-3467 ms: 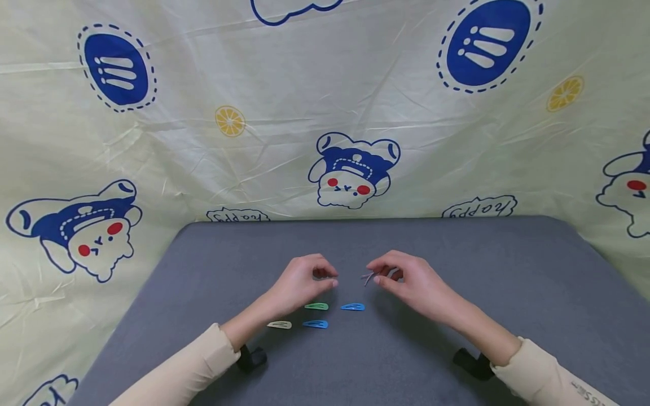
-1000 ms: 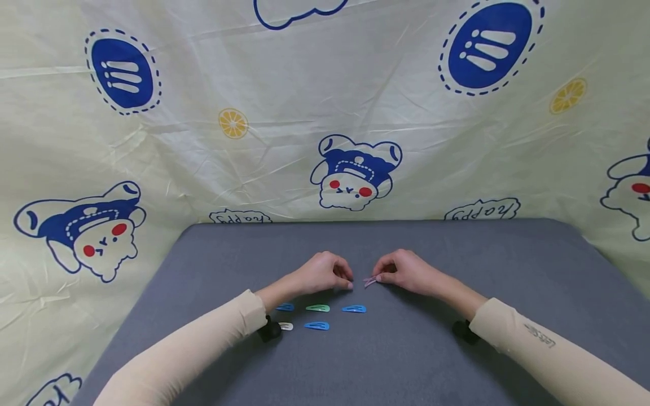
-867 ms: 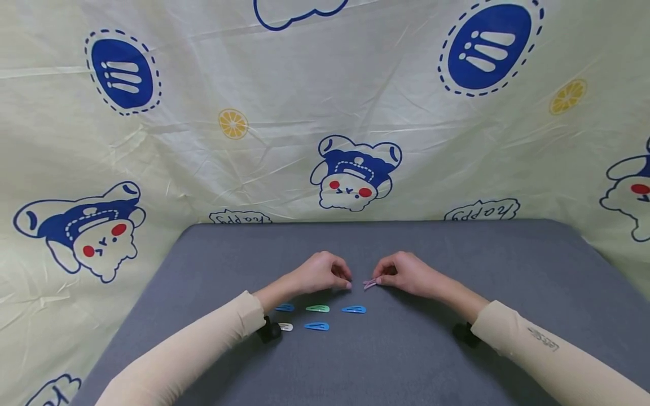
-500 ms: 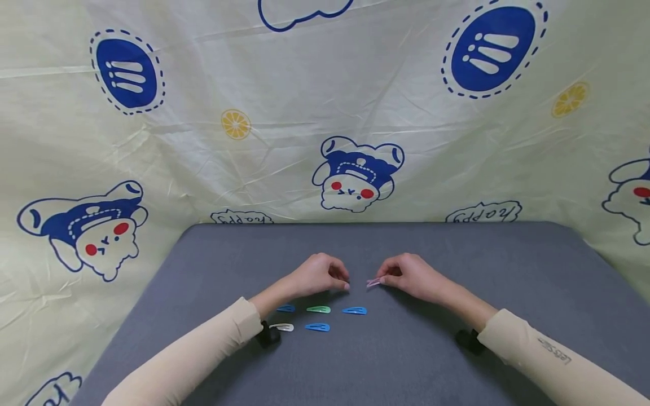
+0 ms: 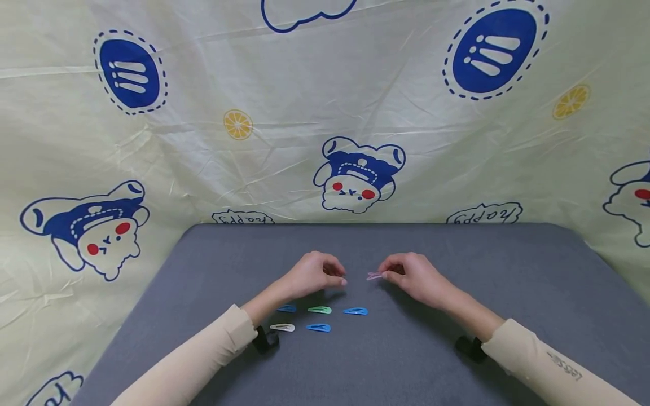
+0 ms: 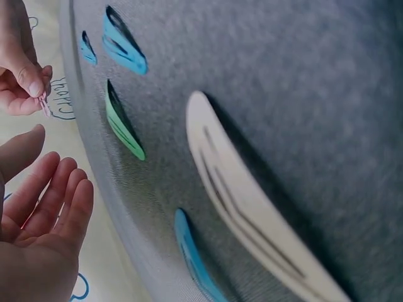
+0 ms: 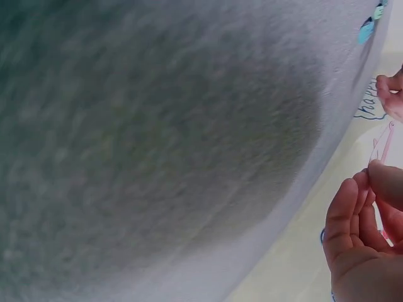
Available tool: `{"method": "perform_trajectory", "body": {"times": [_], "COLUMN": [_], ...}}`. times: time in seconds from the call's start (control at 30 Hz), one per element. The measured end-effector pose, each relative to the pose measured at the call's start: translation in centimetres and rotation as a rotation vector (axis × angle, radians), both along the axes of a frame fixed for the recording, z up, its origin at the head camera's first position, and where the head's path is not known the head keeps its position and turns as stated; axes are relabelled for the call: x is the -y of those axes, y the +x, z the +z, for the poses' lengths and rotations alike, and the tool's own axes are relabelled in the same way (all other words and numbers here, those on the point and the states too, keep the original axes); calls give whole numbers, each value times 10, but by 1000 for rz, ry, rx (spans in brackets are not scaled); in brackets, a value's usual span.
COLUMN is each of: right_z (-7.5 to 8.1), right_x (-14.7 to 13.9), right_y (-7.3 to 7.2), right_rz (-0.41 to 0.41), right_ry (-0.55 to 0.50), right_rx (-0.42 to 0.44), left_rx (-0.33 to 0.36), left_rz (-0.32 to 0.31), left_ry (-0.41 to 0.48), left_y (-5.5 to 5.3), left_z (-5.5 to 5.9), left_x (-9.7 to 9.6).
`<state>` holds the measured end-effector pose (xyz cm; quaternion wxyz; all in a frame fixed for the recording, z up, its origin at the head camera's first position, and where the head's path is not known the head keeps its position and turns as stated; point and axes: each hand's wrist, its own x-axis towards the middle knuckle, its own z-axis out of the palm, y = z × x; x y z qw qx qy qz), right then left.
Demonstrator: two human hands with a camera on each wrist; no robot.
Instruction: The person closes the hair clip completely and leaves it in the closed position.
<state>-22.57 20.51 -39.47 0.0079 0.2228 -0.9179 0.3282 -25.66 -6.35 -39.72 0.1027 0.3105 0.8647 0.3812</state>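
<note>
My right hand pinches a pink snap hair clip between thumb and fingertips, above the table. In the right wrist view the clip stands out from the fingertips with its two parts spread apart. My left hand hovers to the left of it, holding nothing; the left wrist view shows its thumb apart from its relaxed fingers. Below the left hand lie a green hair clip, a white one and three blue ones, at the right, front and left.
A dark grey cloth covers the table. Behind it hangs a pale printed curtain with cartoon figures, meeting the table's far edge. Each wrist carries a black camera, such as the left wrist camera.
Since about a second ago, the right hand has moved slightly right with the pink hair clip, its tip lifted a little. The left hand has drawn slightly left, uncovering more of the white clip.
</note>
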Motion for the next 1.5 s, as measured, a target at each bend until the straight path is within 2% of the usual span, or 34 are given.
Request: {"method": "perform_trajectory", "body": {"times": [0.43,0.73,1.03,1.4,1.5], "right_z": [18,30,35,43,47], "right_x": [15,25,31,36,38], "right_y": [22,40,57,79,84], "right_rz": [-56,-86,-90,-127,-136], "right_ry": [-58,-72,-102,-131,-127], "right_rx": [-15,-46,-99,-140,-140], "left_rx": [-21,-26,-13,-33,-40], "left_rz": [20,52,56,61,74], "left_ry": [96,164,210,297,297], "left_y": [13,32,52,74,80], "left_z": [9,18,22,31,32], "left_x": [10,15,20,19,19]}}
